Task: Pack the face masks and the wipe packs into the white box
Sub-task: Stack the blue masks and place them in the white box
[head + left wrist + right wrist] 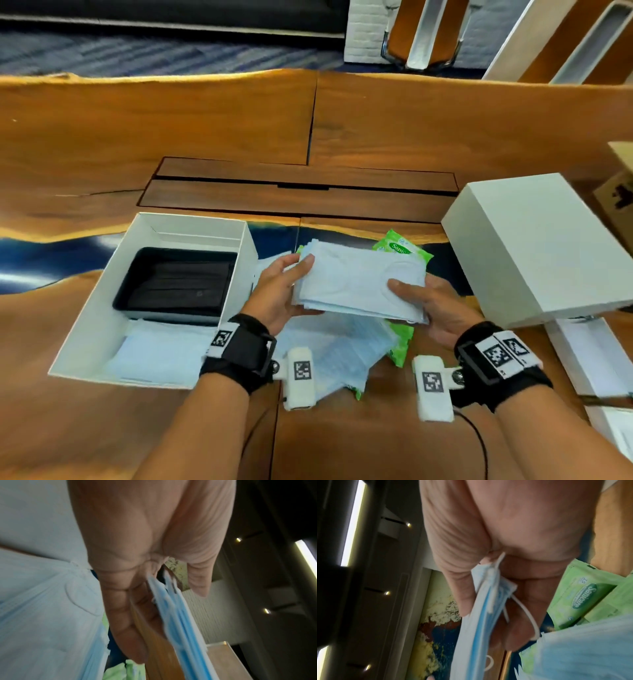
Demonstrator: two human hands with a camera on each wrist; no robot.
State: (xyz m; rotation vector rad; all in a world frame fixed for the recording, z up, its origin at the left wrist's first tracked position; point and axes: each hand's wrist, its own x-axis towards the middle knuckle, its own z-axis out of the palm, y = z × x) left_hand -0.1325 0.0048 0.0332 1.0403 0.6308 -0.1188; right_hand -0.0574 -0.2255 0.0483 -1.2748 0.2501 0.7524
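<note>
Above the wooden table (376, 130), left hand (279, 293) and right hand (435, 308) grip (thumbs on top) a mask stack (356, 281).

Soft, even light is falling on my worktop (376, 120) from above, and pale glare is shining on its dark blue glossy strip at the left. The head view is bending straight edges into curves near the borders, and it is looking a little soft everywhere. Both wrist views are coming out dimmer and blurred: my fingers (123, 601) are filling the frame out of focus, while ceiling strip lights (353, 524) are burning out to white.
</note>
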